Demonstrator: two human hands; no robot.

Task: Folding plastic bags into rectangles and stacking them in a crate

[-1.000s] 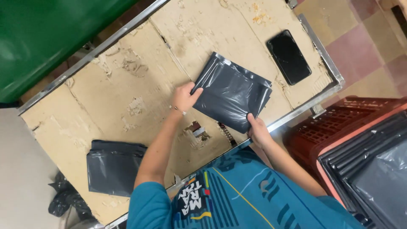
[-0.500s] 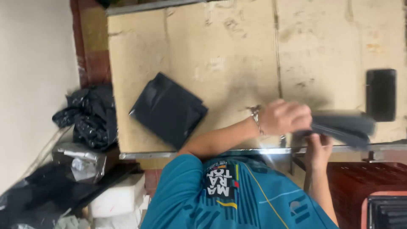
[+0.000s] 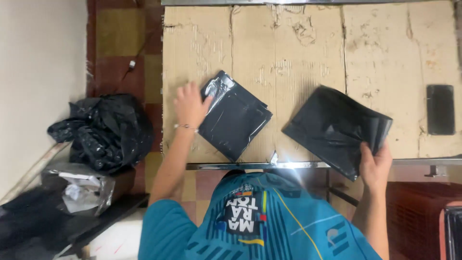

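Observation:
Two folded black plastic bags lie on a worn cardboard-covered table (image 3: 298, 43). My left hand (image 3: 190, 105) rests flat on the cardboard with its fingers touching the left edge of the left black bag (image 3: 236, 115). My right hand (image 3: 376, 163) grips the near right corner of the right black bag (image 3: 337, 126), which lies near the table's front edge and is slightly lifted there.
A black phone (image 3: 440, 110) lies at the table's right side. On the floor to the left sit a crumpled black bag heap (image 3: 103, 132) and a clear bag of scraps (image 3: 82, 190). A red crate (image 3: 418, 212) stands at the lower right.
The view has swung. My left hand left the bag it shared with the right hand and reached over to the other bag on the left. My right hand keeps hold of its bag.

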